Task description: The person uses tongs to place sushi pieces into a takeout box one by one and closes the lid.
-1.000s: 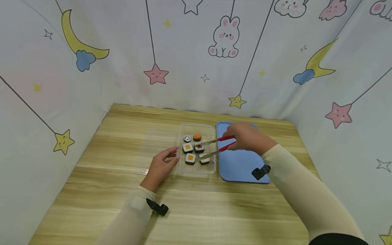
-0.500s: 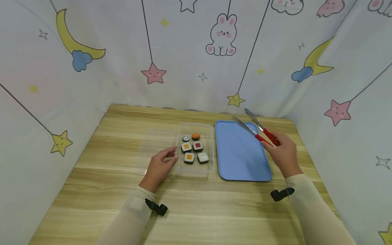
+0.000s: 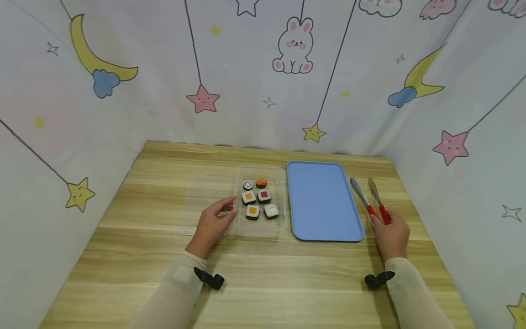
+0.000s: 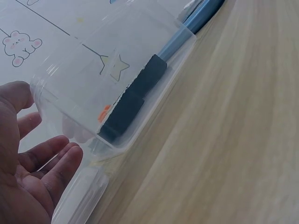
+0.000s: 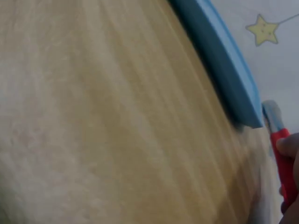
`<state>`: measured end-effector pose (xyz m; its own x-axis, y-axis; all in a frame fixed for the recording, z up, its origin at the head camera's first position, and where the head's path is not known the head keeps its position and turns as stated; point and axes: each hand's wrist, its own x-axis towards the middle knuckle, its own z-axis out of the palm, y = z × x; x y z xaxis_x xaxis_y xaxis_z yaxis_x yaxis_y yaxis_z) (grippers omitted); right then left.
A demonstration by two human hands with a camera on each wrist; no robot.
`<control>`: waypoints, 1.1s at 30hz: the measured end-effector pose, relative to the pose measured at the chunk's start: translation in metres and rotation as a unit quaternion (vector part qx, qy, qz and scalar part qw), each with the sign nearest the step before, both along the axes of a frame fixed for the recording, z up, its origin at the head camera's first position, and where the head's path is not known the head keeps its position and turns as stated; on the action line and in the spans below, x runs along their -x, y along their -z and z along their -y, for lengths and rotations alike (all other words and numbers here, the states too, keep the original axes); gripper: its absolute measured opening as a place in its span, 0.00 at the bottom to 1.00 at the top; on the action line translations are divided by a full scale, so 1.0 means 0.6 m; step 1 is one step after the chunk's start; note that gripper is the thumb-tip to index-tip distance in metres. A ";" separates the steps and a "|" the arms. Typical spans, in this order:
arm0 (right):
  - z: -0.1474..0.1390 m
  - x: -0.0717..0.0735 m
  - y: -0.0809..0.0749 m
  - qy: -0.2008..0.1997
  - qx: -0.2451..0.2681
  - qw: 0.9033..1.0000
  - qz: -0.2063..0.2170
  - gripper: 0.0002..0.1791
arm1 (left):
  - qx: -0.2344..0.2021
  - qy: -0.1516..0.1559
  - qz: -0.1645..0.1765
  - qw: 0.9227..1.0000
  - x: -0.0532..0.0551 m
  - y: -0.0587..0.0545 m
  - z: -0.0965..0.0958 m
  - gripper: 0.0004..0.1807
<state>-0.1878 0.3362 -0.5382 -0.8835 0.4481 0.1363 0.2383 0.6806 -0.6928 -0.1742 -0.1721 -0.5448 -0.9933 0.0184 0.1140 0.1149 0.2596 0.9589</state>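
My left hand (image 3: 210, 228) rests its fingertips against the left side of a clear plastic box (image 3: 279, 176). In the left wrist view its fingers are loosely bent beside the box wall, not curled round it. Inside the box sit several sushi pieces (image 3: 264, 196) with dark sides and white, orange, red or pale tops. My right hand (image 3: 392, 234) holds a pair of tongs (image 3: 384, 214) by the red handles, low at the table's right side. The metal arms of the tongs stand apart with nothing between them, pointing away from me, right of the blue tray (image 3: 322, 201).
A clear flat lid (image 3: 195, 201) lies left of the box, partly behind my left hand. The blue tray stands close to the box's right side. A patterned cloth (image 3: 246, 123) hangs round the back and sides of the wooden table (image 3: 287, 283).
The tongs have left the box, with the sushi pieces remaining inside. My right hand has swung them over the tray and lowered them to its right. My left hand has stayed at the box.
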 end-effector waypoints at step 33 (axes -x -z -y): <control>0.497 -0.112 -0.125 -0.590 0.179 0.786 0.054 0.32 | 0.063 -0.181 0.012 0.981 0.007 -0.002 0.136 0.26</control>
